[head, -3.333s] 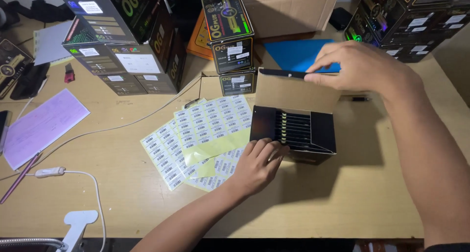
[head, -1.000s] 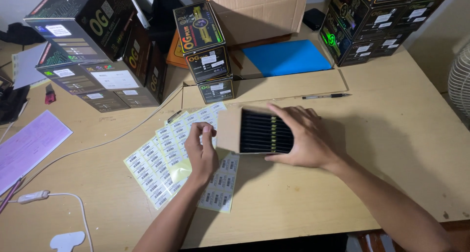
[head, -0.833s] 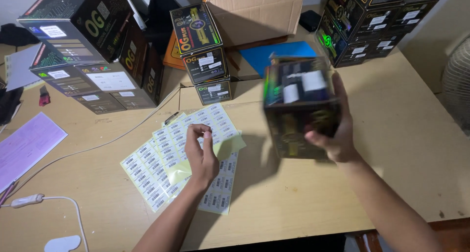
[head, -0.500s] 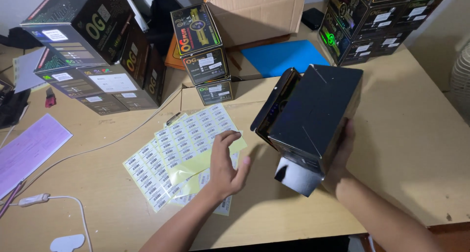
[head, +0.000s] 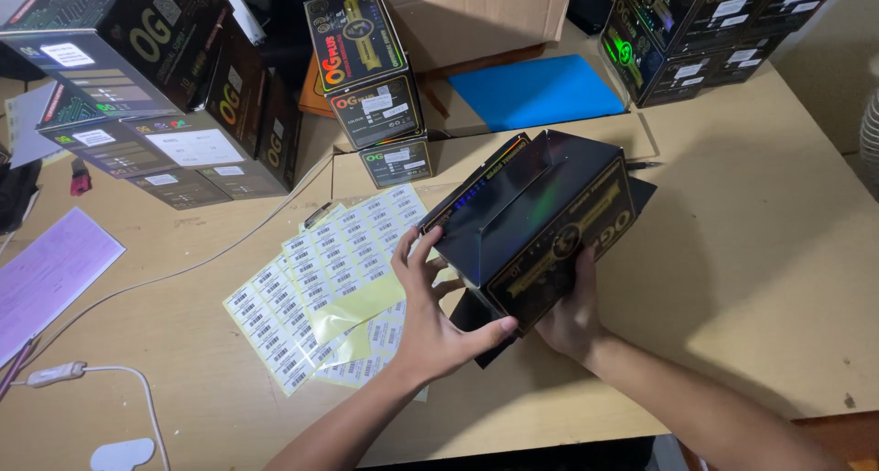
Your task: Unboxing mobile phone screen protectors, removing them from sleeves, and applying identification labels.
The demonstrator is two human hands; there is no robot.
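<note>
Wooden desk (head: 751, 279), black box (head: 549, 219) between both hands' fingers (head: 417, 260)

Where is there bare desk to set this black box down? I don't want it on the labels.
The desk is bare to the right of the black box, below the stack of boxes at the far right corner. It is crowded at left: label sheets, white cable, purple paper.
</note>
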